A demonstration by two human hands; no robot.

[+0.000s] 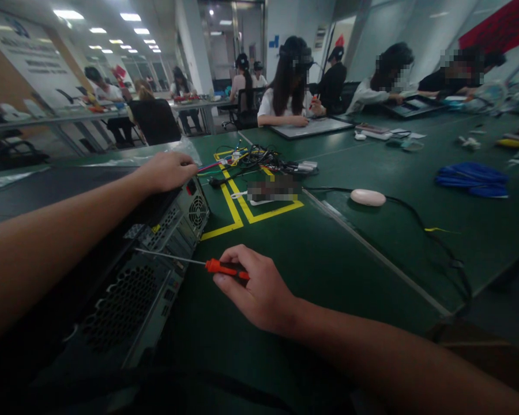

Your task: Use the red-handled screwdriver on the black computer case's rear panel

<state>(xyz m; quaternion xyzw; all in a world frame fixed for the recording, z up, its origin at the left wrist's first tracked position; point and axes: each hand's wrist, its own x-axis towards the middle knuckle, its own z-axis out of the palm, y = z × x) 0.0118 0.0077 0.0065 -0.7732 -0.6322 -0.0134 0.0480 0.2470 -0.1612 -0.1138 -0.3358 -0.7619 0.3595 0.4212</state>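
Note:
A dark computer case lies on the left with its rear panel facing me, showing vent grilles, ports and a small fan. My left hand rests on its far upper corner, fingers bent over the edge. In my right hand is a screwdriver with a red and black handle, gripped between thumb and fingers. The long thin shaft points left, and its tip meets the rear panel near the case's upper edge. Whether a screw sits at the tip is too small to tell.
Tangled cables lie beyond the case, by yellow tape on the green table. A pale oval object sits along a black cable. Further right is a blue bundle. Several people work across the table and behind.

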